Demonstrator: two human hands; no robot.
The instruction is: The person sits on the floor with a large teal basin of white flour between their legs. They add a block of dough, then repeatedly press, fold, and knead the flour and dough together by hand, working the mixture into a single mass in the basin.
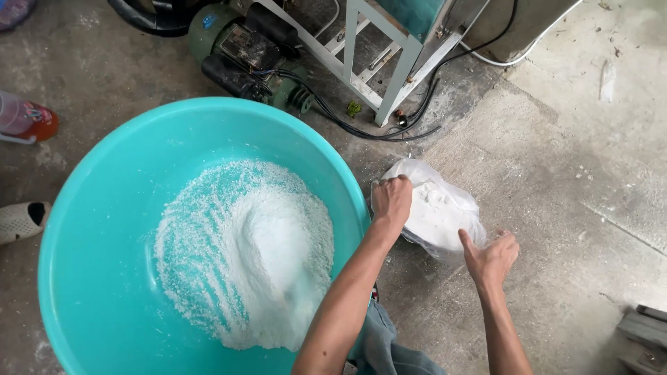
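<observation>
Powder heap in basin; plastic bag on floor right of basin; motor behind basin; machine frame right of motor.

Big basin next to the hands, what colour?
Turquoise basin, plain and unpatterned, holding a heap of white powder. Shows best in the head view.
</observation>
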